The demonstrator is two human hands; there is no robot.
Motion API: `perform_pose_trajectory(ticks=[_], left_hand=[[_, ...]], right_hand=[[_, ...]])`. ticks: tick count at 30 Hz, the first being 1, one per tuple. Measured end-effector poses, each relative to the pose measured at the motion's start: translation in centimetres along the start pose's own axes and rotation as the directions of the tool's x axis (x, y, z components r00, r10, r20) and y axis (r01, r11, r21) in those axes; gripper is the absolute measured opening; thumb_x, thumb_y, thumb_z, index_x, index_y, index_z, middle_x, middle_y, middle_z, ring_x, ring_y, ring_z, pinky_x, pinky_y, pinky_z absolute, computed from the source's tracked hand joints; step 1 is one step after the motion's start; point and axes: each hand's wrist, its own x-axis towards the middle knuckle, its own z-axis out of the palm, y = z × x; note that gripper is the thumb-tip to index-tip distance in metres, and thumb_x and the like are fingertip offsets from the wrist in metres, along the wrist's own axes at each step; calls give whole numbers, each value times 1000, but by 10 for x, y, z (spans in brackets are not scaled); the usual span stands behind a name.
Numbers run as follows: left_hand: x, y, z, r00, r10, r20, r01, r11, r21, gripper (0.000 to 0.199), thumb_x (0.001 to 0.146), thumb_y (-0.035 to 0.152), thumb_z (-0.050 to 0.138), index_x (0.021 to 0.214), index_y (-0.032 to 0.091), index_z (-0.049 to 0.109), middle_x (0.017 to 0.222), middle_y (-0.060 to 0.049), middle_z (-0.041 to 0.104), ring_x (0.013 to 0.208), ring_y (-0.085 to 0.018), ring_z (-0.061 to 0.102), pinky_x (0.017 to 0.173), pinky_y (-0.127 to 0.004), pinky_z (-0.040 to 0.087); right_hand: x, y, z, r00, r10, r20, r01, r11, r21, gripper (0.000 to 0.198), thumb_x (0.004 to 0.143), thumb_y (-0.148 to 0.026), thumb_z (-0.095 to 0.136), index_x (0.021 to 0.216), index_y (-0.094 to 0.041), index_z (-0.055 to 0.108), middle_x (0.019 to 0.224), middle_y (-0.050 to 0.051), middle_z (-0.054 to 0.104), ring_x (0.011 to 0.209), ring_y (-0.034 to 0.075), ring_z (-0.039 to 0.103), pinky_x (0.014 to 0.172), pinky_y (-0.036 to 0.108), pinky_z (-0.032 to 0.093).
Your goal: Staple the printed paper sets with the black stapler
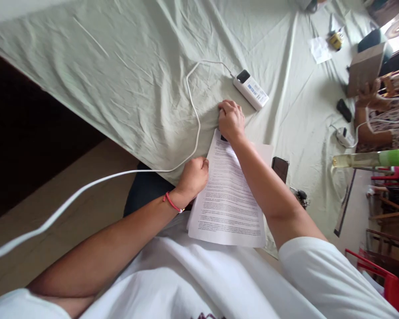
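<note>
A stack of printed paper sheets lies against my body at the table's edge, its lower end over my white shirt. My left hand, with a red string bracelet at the wrist, is closed at the left edge of the sheets, pinching them. At the top of the stack my right hand is closed with its fingers curled under; what they hold is hidden. Partly covered by that hand, a small dark piece shows on the top edge of the paper. Just beyond is a white power bank with a dark display end.
A white cable runs from the power bank across the green tablecloth and off to the left. Right of the papers lie a phone and keys. A green-capped bottle and another person's hands with a cardboard box are farther right.
</note>
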Motion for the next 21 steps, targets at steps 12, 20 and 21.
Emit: perform_pose_trajectory(ticks=[12, 20, 21], left_hand=[[2, 2, 2, 997, 68, -40, -60, 982, 179, 33, 96, 22, 46, 70, 19, 65, 69, -7, 70, 68, -21, 63, 66, -32, 42], [-6, -3, -2, 990, 122, -73, -100, 963, 251, 34, 98, 22, 47, 70, 19, 66, 72, -9, 71, 71, -23, 66, 73, -35, 48], [-8, -6, -4, 986, 144, -83, -119, 960, 252, 33, 98, 23, 47, 70, 19, 65, 70, -9, 70, 69, -23, 65, 72, -35, 48]], right_hand=[[4, 8, 7, 998, -12, -66, 17, 998, 63, 30, 101, -30, 44, 111, -24, 71, 144, 8, 63, 135, 31, 52, 120, 56, 35], [18, 29, 5, 977, -39, -210, 69, 988, 136, 59, 109, -60, 22, 105, -21, 66, 115, 11, 66, 127, 32, 59, 114, 61, 39], [15, 33, -1, 965, -50, -259, 91, 985, 148, 62, 109, -61, 17, 109, -22, 66, 115, 11, 65, 127, 31, 59, 113, 62, 39]])
